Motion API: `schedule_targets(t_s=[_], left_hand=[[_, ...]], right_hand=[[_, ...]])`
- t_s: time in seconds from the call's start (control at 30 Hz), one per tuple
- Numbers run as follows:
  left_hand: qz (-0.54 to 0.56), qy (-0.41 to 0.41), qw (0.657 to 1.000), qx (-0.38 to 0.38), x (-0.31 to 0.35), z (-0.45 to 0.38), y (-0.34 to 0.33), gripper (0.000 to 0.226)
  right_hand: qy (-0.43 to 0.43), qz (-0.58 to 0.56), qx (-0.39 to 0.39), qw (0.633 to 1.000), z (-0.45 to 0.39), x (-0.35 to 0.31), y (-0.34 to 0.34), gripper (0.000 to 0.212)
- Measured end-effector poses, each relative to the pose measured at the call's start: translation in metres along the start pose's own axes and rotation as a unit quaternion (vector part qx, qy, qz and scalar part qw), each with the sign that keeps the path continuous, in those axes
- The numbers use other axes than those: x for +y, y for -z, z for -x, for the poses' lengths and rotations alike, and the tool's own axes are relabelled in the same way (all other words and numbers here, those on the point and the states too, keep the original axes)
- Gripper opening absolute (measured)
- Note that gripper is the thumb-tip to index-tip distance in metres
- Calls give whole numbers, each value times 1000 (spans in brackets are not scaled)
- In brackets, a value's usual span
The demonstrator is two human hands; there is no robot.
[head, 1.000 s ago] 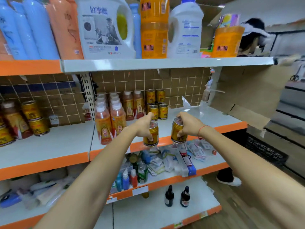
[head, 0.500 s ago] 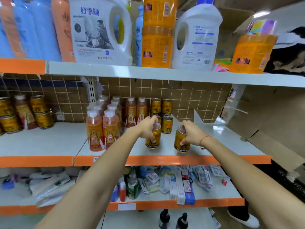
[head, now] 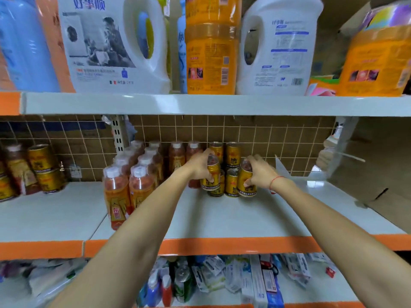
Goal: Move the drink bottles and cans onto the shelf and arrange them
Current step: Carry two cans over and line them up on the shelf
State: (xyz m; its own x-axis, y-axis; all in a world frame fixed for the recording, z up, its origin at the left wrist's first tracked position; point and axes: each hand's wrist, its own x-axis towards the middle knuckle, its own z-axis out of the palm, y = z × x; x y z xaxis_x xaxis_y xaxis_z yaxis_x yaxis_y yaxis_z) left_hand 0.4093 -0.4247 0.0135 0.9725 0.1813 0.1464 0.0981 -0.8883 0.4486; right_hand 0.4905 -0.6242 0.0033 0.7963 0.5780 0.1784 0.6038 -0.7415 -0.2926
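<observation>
The left hand (head: pixel 196 167) curls its fingers round an upright gold can (head: pixel 212 175), held directly above a standing can (head: pixel 216 188) (its seat, I judge). The right hand (head: pixel 259 172) grips a second can (head: pixel 245 182) standing on the shelf (head: pixel 233 216), beside the stacked cans (head: pixel 232 168).

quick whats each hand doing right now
Left hand: closed around a gold can.
Right hand: closed around another gold can on the shelf.

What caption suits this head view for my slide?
Both hands, left and right, each place a gold can among shelved drinks.
</observation>
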Motion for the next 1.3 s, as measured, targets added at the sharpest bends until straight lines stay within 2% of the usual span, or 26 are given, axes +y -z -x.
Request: schedule_targets(t_s=[0.13, 0.63, 0.83, 1.13, 1.3], left_hand=[[5, 12, 1000, -16, -3, -23, -7, 86], [7, 63, 998, 3, -4, -65, -15, 99], [24, 59, 998, 11, -5, -67, -17, 91], [34, 56, 998, 16, -5, -65, -18, 93], [59, 56, 997, 20, -9, -68, -20, 95]], right_hand=[[-7, -15, 4, 1000, -22, 9, -3, 86], [39, -100, -29, 994, -75, 20, -5, 73], [47, -104, -25, 993, -82, 15, -7, 76], [55, -97, -21, 994, -82, 15, -8, 82], [56, -105, -10, 993, -83, 16, -13, 77]])
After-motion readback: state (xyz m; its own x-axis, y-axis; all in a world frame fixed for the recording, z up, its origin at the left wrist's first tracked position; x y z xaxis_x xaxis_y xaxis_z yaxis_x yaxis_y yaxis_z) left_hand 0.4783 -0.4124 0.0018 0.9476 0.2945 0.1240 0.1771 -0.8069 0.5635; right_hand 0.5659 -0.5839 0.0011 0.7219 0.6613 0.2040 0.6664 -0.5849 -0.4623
